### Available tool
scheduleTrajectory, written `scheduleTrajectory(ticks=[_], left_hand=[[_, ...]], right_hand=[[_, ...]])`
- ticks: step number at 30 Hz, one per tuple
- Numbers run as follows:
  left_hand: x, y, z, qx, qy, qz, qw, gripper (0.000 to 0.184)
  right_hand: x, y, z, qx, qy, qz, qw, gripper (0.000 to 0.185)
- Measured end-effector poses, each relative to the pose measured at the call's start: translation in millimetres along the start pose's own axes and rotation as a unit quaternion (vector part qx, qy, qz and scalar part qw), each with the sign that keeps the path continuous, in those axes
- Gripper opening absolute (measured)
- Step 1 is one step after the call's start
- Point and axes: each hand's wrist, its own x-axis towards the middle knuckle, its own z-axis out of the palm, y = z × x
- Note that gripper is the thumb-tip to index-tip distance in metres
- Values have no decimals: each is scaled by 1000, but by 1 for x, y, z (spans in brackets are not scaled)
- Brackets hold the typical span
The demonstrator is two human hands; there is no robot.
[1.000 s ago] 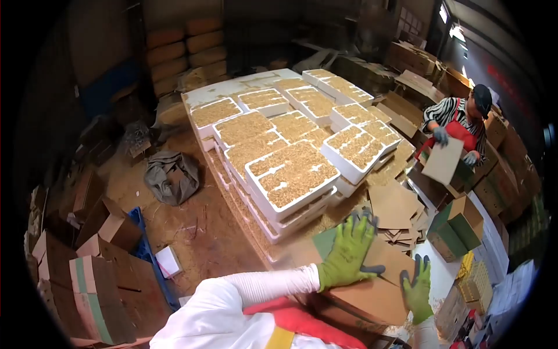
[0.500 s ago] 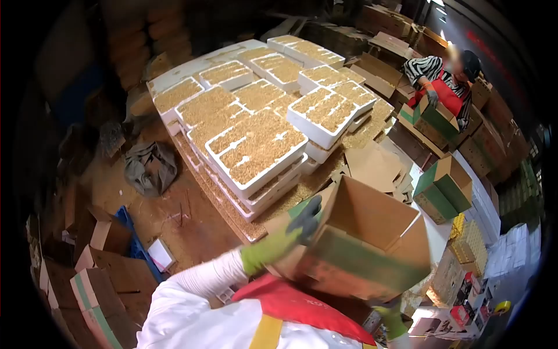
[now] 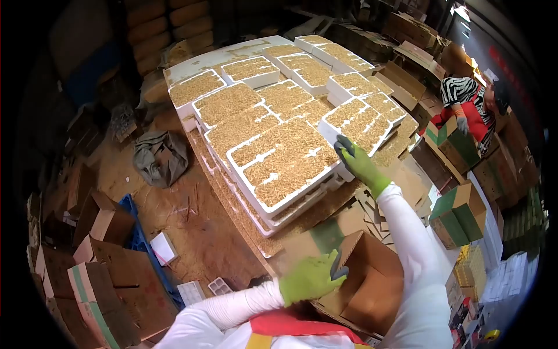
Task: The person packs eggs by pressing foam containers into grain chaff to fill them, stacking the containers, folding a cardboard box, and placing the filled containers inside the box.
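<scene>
My left hand [image 3: 314, 278], in a green glove with dark fingertips, is at the left rim of an open cardboard box [image 3: 372, 279], its fingers bent over the edge. The box stands upright in front of my red apron, and its visible inside is bare. My right hand [image 3: 361, 163], gloved the same way, reaches out to the corner of a white foam tray [image 3: 256, 195] filled with tan grain-like material. Its fingers are a little apart, beside the rim and close to a neighbouring foam tray [image 3: 354, 122]; whether they touch is unclear.
Several filled foam trays are stacked on a low platform [image 3: 232, 49]. A co-worker [image 3: 474, 110] handles a green-and-brown box [image 3: 453, 139] at the right. Cartons [image 3: 104, 285] and a blue pallet [image 3: 139, 238] stand at left; a grey sack [image 3: 160, 158] lies on the floor.
The cardboard box has come down and nearer my body. My right hand has left its lower right side and reached forward to the trays. My left hand has moved lower along the box.
</scene>
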Motion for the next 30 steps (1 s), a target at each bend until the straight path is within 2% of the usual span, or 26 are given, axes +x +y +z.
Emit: scheduleTrajectory(ticks=[1,2,3,4,6,8,9,10,12,14,15,16,17,18,19,20,21,22,23,24,25,26,28,29,30], left_hand=[[-2,-6,4,-19,-9,-4,1000,45],[-4,-15,6,12,16,61,998,43],[-6,-23,10,36,45,127,990,42],[-6,-25,15,58,80,192,977,40],[-2,-11,4,-47,49,61,996,42],[-3,-13,6,-43,62,104,992,48],[-6,-13,9,-53,67,110,990,51],[-3,-11,11,-87,79,85,989,55],[8,-9,8,-98,99,68,988,62],[5,-3,4,-79,98,73,989,68],[5,-8,3,-55,90,113,988,69],[8,-9,3,-101,59,75,990,67],[7,-15,-5,1,-74,97,993,66],[7,-19,-12,103,-197,121,967,65],[8,-10,-12,-14,-140,25,990,62],[10,-1,-14,-127,-77,-72,986,59],[13,-3,-20,-141,-88,-39,985,57],[10,-24,-8,-108,-54,83,989,58],[6,-45,5,-67,-7,201,977,59],[6,-31,-5,-276,-23,168,946,58],[6,-18,-15,-475,-27,139,869,57],[9,-28,-9,-391,-47,75,916,60],[14,-37,-9,-184,-92,-24,978,65],[12,-38,-12,-158,-93,4,983,64],[10,-38,-14,-133,-92,32,986,63]], right_hand=[[-1,-5,11,-50,-16,50,997,48],[-8,-12,18,-100,-34,103,989,49],[-31,-19,20,-63,-10,53,997,48],[-44,2,24,73,-19,44,996,50],[-77,-20,17,192,-25,183,964,45],[-72,-55,18,162,-45,324,931,45],[-67,-32,29,266,-63,325,905,54],[-68,-14,37,389,-127,296,863,64],[-74,-53,46,245,-89,182,948,67],[-80,-82,28,261,-67,169,948,67],[-85,-82,20,429,-24,177,886,82],[-96,-86,6,297,14,155,942,83],[-109,-81,-9,283,43,173,942,83],[-131,-95,-28,254,44,157,953,82],[-155,-110,-47,224,46,141,963,81],[-180,-138,-65,220,62,158,961,78],[-206,-167,-82,216,78,175,957,75],[-232,-174,-90,252,131,256,924,70],[-274,-163,-101,258,159,275,912,65],[-312,-154,-105,265,186,296,899,61],[-334,-167,-101,229,219,316,895,58],[-358,-172,-95,201,243,325,892,56],[-404,-174,-85,155,283,336,885,54],[-408,-180,-77,150,294,327,885,54],[-412,-184,-75,100,271,361,887,54]])
